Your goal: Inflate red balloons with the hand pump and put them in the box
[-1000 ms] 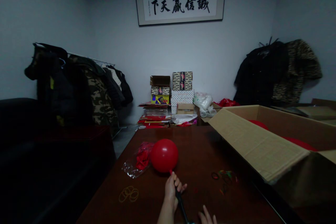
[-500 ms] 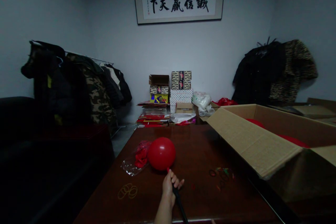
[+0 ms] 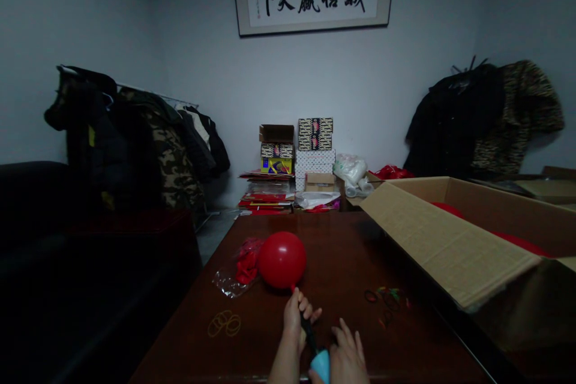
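A round red balloon (image 3: 282, 260), inflated, rests low over the table with its neck toward me. My left hand (image 3: 297, 318) is closed around that neck and the black end of a hand pump (image 3: 320, 365). The pump's light blue body shows at the bottom edge, partly cut off. Around the blue body lies my right hand (image 3: 346, 354), its thumb on the left side and its palm on the right, several fingers stretched forward. Left of the balloon is a clear plastic bag (image 3: 231, 284) with limp red balloons (image 3: 246, 267) inside.
Yellowish rubber bands (image 3: 224, 324) lie at the left of the brown table (image 3: 335, 252). Small coloured bands (image 3: 387, 300) lie at the right. An open cardboard box (image 3: 450, 246) holding red things stands on the right. Stacked boxes (image 3: 315, 162) are behind the table.
My right hand has come into view at the bottom with the blue pump body, which has moved up toward my left hand. The view has shifted slightly; the balloon looks about the same size.
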The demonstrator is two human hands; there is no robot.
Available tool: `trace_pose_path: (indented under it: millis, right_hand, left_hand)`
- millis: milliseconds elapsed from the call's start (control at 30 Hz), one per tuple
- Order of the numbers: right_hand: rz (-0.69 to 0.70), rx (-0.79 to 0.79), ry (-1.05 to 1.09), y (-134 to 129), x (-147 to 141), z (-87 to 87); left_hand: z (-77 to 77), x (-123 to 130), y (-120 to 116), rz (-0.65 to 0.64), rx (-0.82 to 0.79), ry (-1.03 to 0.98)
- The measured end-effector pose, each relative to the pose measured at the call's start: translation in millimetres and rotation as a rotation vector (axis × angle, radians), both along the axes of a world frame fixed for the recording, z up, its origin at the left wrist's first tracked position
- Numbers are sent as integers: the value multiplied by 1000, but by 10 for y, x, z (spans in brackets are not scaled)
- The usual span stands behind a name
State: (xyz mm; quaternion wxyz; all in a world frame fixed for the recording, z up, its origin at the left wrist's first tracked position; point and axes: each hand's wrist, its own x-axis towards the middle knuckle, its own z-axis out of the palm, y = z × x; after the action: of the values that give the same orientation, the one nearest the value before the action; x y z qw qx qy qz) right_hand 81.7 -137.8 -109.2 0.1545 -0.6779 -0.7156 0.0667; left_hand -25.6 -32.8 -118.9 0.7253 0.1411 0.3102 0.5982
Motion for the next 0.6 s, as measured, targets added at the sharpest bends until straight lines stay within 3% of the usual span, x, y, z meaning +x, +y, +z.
trace_pose_path:
  millis: [133, 600]
  right_hand:
    - [-44, 56, 22, 109, -156, 108]
    - [-57, 6, 37, 33, -138, -75]
  left_hand:
    - [35, 7, 7, -19, 8, 76]
    - [-33, 18, 43, -25, 13, 118]
